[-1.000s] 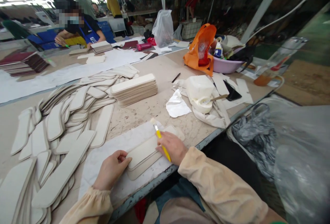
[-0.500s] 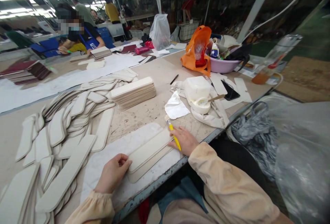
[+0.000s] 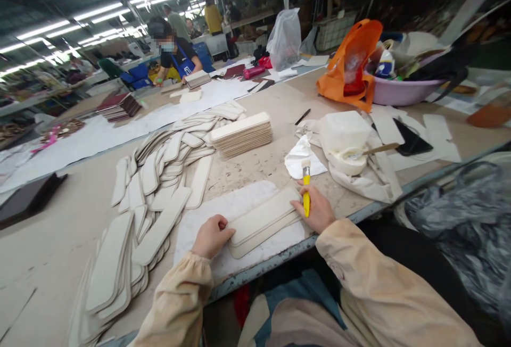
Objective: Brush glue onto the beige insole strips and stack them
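My left hand [image 3: 213, 235] pinches the left end of a long cream panel [image 3: 265, 213] with rounded corners. This panel overlaps a second cream panel [image 3: 261, 236], whose near edge shows below it. Both lie on a white sheet [image 3: 195, 227] at the table's front edge. My right hand [image 3: 319, 208] is closed around a yellow-handled brush [image 3: 306, 192], bristles pointing away from me. Its fingertips also touch the right end of the top panel. Just beyond the brush is a crumpled white paper [image 3: 295, 160].
Loose cream panels [image 3: 155, 198] spread over the left side; a neat panel stack [image 3: 241, 137] stands behind. At right are a white tub [image 3: 347, 129], a tub of pale paste [image 3: 349, 160] with a stick, an orange bag [image 3: 347, 65] and a purple basin [image 3: 403, 90]. A co-worker [image 3: 179, 57] sits across.
The view has turned left, so the scene sits further right. The brush in my right hand now points more straight away from me. Both hands stay at the panel's ends.
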Action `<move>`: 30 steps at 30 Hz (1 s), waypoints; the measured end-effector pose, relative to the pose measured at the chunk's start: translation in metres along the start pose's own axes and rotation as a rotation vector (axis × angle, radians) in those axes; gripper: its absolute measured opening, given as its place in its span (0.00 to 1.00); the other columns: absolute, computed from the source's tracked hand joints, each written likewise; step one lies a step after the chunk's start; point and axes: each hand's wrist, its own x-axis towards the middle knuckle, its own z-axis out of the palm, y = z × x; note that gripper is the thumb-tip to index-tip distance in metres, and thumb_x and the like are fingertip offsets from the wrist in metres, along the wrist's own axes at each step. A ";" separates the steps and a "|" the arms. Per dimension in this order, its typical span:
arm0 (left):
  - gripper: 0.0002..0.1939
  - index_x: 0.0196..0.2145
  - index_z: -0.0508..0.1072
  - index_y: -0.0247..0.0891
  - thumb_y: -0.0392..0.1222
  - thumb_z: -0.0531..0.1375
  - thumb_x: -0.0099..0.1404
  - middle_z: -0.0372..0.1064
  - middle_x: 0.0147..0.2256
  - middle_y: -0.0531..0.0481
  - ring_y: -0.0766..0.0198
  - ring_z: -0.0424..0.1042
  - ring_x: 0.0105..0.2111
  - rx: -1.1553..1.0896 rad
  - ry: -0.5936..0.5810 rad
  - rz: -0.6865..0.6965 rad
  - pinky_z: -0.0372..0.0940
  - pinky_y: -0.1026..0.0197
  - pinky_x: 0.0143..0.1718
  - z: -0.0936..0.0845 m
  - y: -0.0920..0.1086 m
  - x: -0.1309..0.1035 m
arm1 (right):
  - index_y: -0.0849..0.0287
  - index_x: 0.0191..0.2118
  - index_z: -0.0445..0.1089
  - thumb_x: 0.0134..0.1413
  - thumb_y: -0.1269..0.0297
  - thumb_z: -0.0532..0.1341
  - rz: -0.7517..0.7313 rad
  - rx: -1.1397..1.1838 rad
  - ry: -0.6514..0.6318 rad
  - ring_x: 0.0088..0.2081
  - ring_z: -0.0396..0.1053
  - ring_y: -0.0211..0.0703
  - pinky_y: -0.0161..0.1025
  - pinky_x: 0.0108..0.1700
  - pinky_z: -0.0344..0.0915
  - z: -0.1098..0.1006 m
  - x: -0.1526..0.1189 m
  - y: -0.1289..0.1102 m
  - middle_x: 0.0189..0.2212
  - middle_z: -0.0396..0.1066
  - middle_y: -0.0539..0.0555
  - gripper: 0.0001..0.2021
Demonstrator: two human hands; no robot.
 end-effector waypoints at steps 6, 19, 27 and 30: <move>0.14 0.30 0.65 0.39 0.50 0.62 0.51 0.63 0.23 0.57 0.66 0.64 0.25 -0.269 0.035 0.008 0.60 0.63 0.28 0.004 0.005 -0.021 | 0.53 0.35 0.58 0.53 0.57 0.61 0.131 0.114 0.098 0.40 0.74 0.49 0.45 0.41 0.68 -0.007 0.002 -0.021 0.42 0.74 0.58 0.11; 0.14 0.28 0.66 0.40 0.45 0.68 0.51 0.68 0.28 0.55 0.67 0.68 0.28 -1.239 -0.082 -0.133 0.64 0.65 0.30 0.022 0.054 -0.079 | 0.53 0.34 0.56 0.49 0.53 0.63 0.051 0.481 0.068 0.24 0.56 0.35 0.34 0.27 0.58 -0.046 0.090 -0.026 0.24 0.58 0.43 0.15; 0.13 0.28 0.65 0.41 0.43 0.68 0.53 0.69 0.29 0.56 0.68 0.68 0.30 -1.299 -0.097 -0.176 0.66 0.65 0.34 0.050 0.068 -0.072 | 0.53 0.34 0.56 0.48 0.52 0.63 0.109 0.531 0.086 0.24 0.56 0.35 0.33 0.27 0.56 -0.050 0.088 -0.009 0.24 0.57 0.43 0.16; 0.12 0.27 0.66 0.40 0.44 0.67 0.53 0.69 0.29 0.54 0.66 0.69 0.30 -1.284 -0.148 -0.216 0.67 0.63 0.35 0.054 0.070 -0.073 | 0.53 0.34 0.56 0.49 0.53 0.63 0.093 0.532 0.073 0.24 0.55 0.35 0.33 0.27 0.55 -0.053 0.086 -0.008 0.23 0.56 0.43 0.16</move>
